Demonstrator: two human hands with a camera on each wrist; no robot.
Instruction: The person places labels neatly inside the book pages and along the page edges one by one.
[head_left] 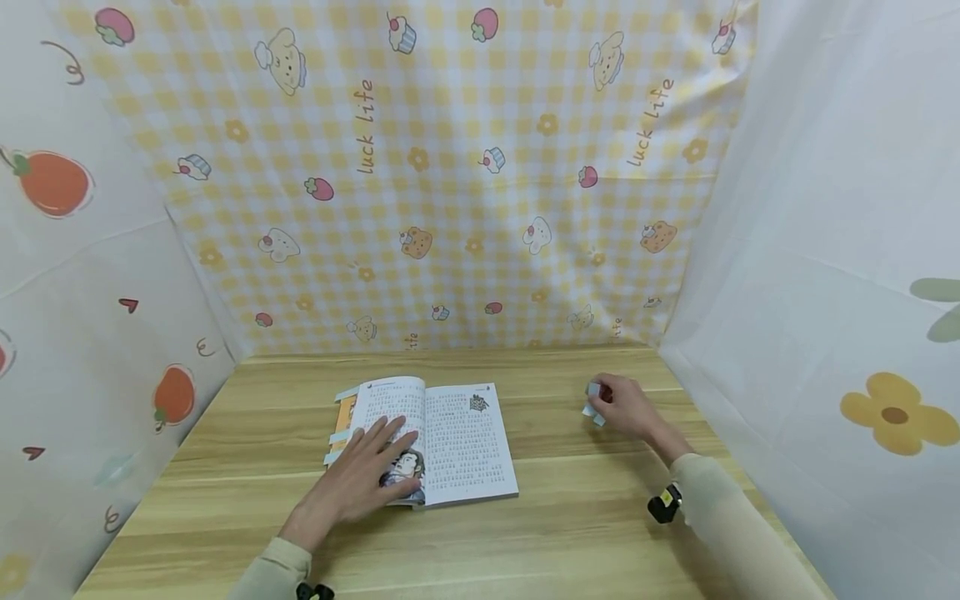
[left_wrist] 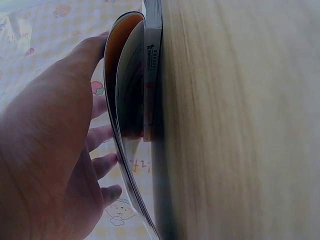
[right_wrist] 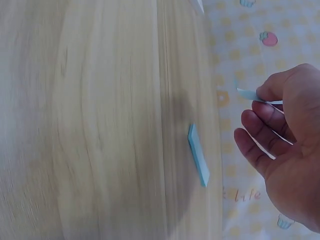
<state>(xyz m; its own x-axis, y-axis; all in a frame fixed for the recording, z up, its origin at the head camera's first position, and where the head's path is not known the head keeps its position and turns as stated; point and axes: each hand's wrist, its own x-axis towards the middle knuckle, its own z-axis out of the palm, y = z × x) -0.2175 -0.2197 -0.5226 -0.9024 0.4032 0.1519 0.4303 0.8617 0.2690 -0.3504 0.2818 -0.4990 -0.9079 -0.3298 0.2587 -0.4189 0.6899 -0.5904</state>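
An open book [head_left: 468,442] lies on the table with printed text and a drawing on its pages. My left hand [head_left: 360,479] rests on the left page, fingers spread; in the left wrist view the left-hand pages [left_wrist: 114,95] arch up under it. Light blue sticky tabs [head_left: 340,437] stick out past the book's left edge. To the right of the book, my right hand [head_left: 628,408] pinches a light blue sticky note [right_wrist: 247,94] between thumb and forefinger. Below it on the table lies a narrow pad of blue sticky notes [right_wrist: 198,155].
The wooden table [head_left: 555,533] has cloth hangings on three sides. A yellow checked cloth [head_left: 457,192] hangs at its back edge, and white printed cloths flank it left and right. Each wrist wears a small black camera [head_left: 664,504].
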